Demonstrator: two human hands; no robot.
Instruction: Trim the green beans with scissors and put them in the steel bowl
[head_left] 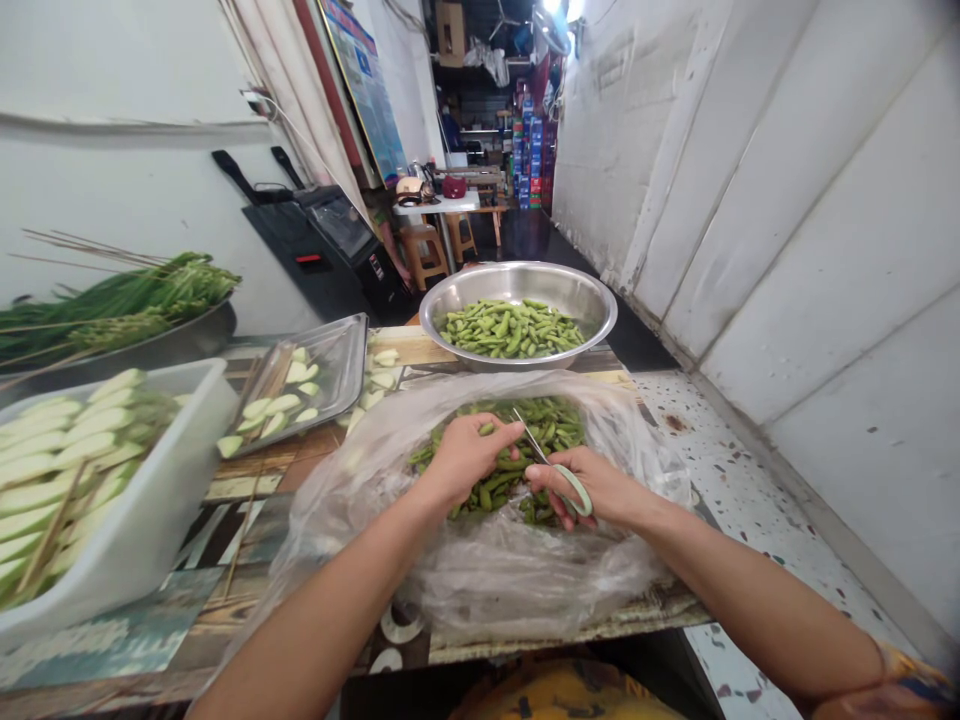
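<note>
My left hand (471, 452) is closed in a pinch on a green edamame pod (487, 429), above an open clear plastic bag (360, 500). My right hand (581, 487) grips a pair of scissors (574, 488) with pale green handles. The blades point up and left, close to the fingertips of my left hand. Beneath both hands lies a heap of edamame pods (559, 425) inside the bag. Just beyond the bag stands a wide steel bowl (592, 300) with many pods (510, 328) in it.
On the left, a white plastic tub (172, 470) holds pale green slices on sticks. Behind it are a metal tray (349, 365) with cut pieces and skewers, and a dark bowl (210, 325) of leafy greens. A white wall (825, 250) runs along the right.
</note>
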